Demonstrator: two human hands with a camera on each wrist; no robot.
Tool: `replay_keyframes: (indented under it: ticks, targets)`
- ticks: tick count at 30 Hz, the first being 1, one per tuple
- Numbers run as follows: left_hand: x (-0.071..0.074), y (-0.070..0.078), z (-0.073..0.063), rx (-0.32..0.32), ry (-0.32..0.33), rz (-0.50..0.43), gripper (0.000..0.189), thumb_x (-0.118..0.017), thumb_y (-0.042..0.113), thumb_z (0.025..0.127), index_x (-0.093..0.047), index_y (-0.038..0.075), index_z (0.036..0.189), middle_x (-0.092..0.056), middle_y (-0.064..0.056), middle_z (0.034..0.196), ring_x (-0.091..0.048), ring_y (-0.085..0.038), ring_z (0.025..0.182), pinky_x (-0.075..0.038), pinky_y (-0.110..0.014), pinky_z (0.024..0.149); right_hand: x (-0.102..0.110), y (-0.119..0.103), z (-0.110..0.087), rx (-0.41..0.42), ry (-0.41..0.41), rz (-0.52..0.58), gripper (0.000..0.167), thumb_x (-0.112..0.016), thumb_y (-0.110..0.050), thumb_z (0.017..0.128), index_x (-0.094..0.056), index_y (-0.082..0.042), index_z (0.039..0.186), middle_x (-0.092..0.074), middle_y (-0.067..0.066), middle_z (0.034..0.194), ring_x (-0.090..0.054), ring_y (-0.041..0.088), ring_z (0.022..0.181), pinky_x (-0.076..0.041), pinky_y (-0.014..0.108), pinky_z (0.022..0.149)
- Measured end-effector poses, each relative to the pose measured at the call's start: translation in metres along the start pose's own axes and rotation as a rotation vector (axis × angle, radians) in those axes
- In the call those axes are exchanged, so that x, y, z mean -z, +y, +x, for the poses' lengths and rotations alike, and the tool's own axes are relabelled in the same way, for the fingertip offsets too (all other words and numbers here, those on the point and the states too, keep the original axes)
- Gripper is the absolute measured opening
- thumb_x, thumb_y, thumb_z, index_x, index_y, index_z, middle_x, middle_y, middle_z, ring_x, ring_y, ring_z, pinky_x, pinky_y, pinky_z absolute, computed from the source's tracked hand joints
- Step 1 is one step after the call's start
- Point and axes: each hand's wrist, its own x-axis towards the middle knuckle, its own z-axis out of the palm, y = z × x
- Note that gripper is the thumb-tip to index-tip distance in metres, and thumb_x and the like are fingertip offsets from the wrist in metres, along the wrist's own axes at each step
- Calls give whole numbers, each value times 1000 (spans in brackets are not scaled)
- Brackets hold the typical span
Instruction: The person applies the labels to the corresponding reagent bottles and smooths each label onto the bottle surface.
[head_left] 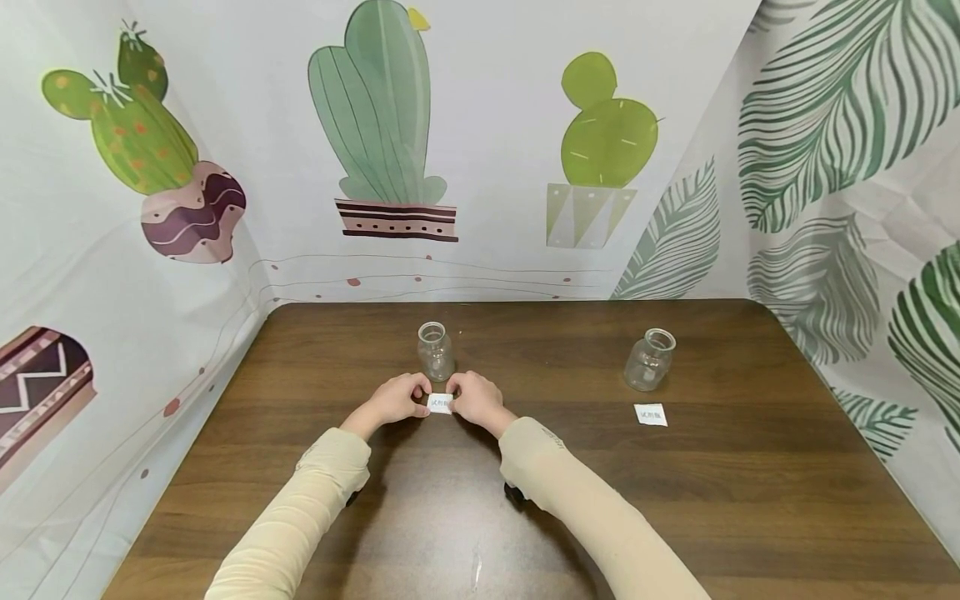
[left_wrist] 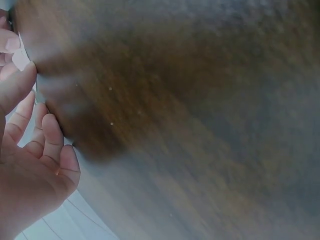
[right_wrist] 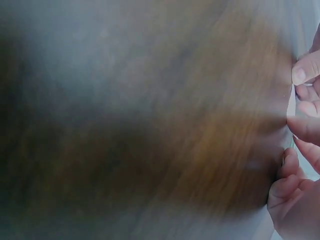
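White paper sits right between the two hands! Left hand (head_left: 396, 399), thumb and finger pinching the near-left side of a small printed label (head_left: 439, 403); right hand (head_left: 478, 399), pinching the same label from its right side. Whether it touches the wood or hovers just above, I can't tell from these angles. Over to the left wrist view: thumb on the paper, the lower fingers loosely bent.

Just beyond the fingertips stands a clear glass jar (head_left: 436, 354), upright, left of the middle and towards the tabletop's far edge. Back along the arms now: cream sleeves, the left sleeve (head_left: 300, 508) and the right sleeve (head_left: 592, 508), both reaching in from the near edge.

Out to the right we go! Another glass jar (head_left: 648, 365), also upright, stands nearer the far right corner, and just in front of it lies a second label (head_left: 650, 415), printed side up, slightly askew. All of it on a dark brown wooden tabletop (head_left: 720, 508), rounded at both far corners. Behind the far edge hangs a white backdrop (head_left: 495, 125), covered in green cacti and striped leaves.
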Motion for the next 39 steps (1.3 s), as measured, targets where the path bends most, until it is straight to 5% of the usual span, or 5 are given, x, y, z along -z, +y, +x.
replay_keyframes:
  ticks: [12, 18, 28, 34, 39]
  targets:
    - [-4, -1, -1, -13, 49, -33, 29, -74, 12, 65, -54, 12, 86, -57, 0, 77, -51, -14, 72, -38, -29, 66, 1, 3, 0, 14, 35, 88, 4, -63, -13, 71, -63, -15, 74, -58, -5, 66, -51, 10, 61, -34, 24, 51]
    - [-6, -1, -5, -31, 81, -129, 18, -70, 6, 67, -56, 8, 77, -61, 0, 70, -53, -10, 66, -40, -25, 63, 2, 6, 0, 36, 43, 178, 5, -64, -10, 69, -61, -15, 69, -59, -4, 65, -50, 8, 60, -36, 23, 54]
    - [-3, 3, -21, -13, 136, -349, 7, -66, 10, 75, -60, 6, 75, -61, -3, 68, -52, -7, 61, -41, -22, 58, 4, 10, -7, -52, -16, 674, 6, -59, 6, 70, -58, 2, 75, -50, -1, 60, -42, 8, 45, -37, 19, 42]
    - [0, 13, -27, 46, 208, -465, 9, -65, 14, 78, -61, 7, 79, -60, -2, 71, -50, -7, 64, -40, -23, 61, 8, 11, -11, -99, -12, 815, 5, -59, 6, 72, -57, 2, 75, -51, -2, 61, -41, 8, 44, -35, 19, 42]
    - [12, 35, -37, 67, 264, -584, 9, -63, 8, 79, -61, 0, 82, -61, -10, 74, -49, -8, 64, -39, -22, 59, 12, 8, -14, -159, -27, 906, 8, -61, 1, 74, -56, -5, 73, -52, -5, 57, -41, 7, 40, -29, 19, 40]
